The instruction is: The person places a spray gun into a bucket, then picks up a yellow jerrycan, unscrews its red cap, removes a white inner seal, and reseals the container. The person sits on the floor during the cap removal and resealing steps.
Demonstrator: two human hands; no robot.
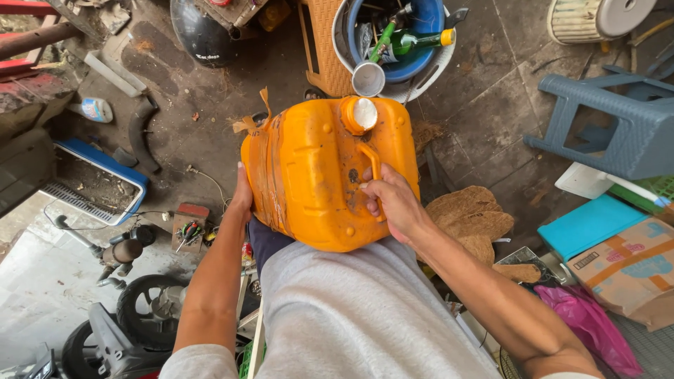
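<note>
I hold a big orange plastic jerrycan (309, 175) in front of my body, its white-capped spout (361, 114) pointing away from me. My right hand (393, 203) is closed around the can's orange handle. My left hand (242, 196) presses flat against the can's left side, where brown tape is wrapped around it. The can's bottom edge rests against my grey shirt.
Ahead stand a blue bucket (428, 17) holding a green bottle (411, 41) and a metal funnel (368, 78), and a wicker basket (323, 42). A grey-blue plastic stool (618, 119) and a cardboard box (628, 270) are at right. A small motorbike (119, 316) and blue tray (95, 175) lie left.
</note>
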